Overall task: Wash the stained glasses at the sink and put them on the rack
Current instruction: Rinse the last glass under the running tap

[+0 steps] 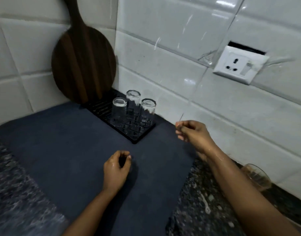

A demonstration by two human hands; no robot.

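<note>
Two wet forearms reach in from the bottom edge over a speckled dark stone surface (pixel 195 210), much of it covered by a dark blue mat (pixel 66 150). The left hand (pixel 116 169) hovers over the middle of the mat with its fingers curled loosely inward, gripping nothing. The right hand (pixel 191 132) hangs further forward and to the right, just past the mat's far corner, its fingers also half curled and empty; water shines on the wrist and forearm behind it.

Ahead of both hands, in the corner where the two tiled walls meet, a black drying rack (pixel 137 132) lies on the mat. Three clear glasses stand on it upside down and close together: one at the left (pixel 118 109), one at the back (pixel 133 101) and one at the right (pixel 147 111). The right hand is near the rack's right end but touches neither it nor the glasses.

A round dark wooden board (pixel 83 65) with a long handle leans upright against the left wall, its lower edge at the far end of the rack.

At the right, partly hidden behind the right forearm, a fourth glass (pixel 257 177) with a brownish tint stands on the bare stone beside the wall, well apart from the rack. Above it a white wall socket (pixel 240 65) sits slightly askew in the white tiles (pixel 163 23).
</note>
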